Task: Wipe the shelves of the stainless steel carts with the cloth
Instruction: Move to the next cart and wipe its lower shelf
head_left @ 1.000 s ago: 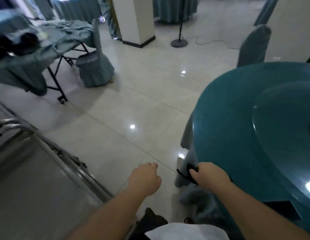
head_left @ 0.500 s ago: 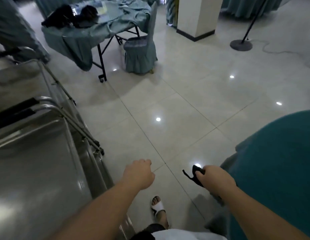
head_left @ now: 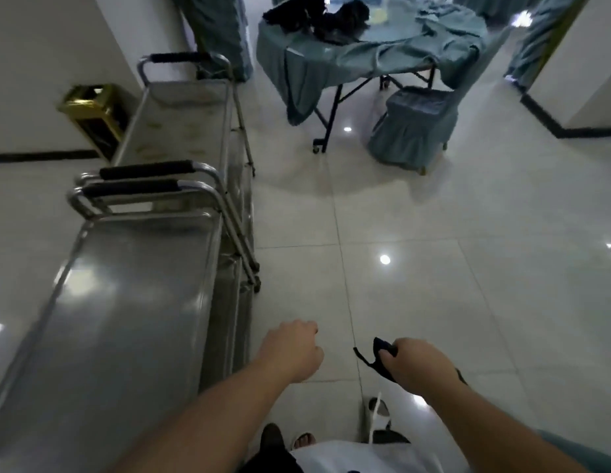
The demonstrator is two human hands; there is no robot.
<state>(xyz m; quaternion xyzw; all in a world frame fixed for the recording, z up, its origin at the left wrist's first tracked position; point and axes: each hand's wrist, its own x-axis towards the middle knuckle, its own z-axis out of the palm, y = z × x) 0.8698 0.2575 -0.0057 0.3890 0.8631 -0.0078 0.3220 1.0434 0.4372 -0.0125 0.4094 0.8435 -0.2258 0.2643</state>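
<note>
Gold bin (head_left: 92, 114): it stands by the wall, far to the left, just beside the far cart.
Far cart (head_left: 181, 121): a steel cart with a dull top shelf that looks smudged. It is well away from the person.
Near cart (head_left: 126, 302): a shiny steel cart, close on the person's left. Its top shelf has nothing on it. No hand touches it.
Two handles (head_left: 140, 180): two bars with black grips sit one behind the other at the near cart's far end. I think two carts may be pushed together there, but I cannot be sure.
Left hand (head_left: 293, 353): curled into a loose fist, holding nothing I can see, up in the air just beside the near cart.
Cloth (head_left: 377, 356): small and dark, squeezed in the right hand, over the floor, not on any shelf.
Right hand (head_left: 416, 365): closed tight around the cloth.
Covered table (head_left: 365, 49): far off, with dark things on top. They are too blurry to name.
What could go wrong: the cloth is bunched up, so it might wipe only a thin strip. The cart has wheels, so a hard push might roll it away.
Hard to see: the lower shelves are mostly hidden under the top ones. The near cart's close end is cut off at the bottom edge.
</note>
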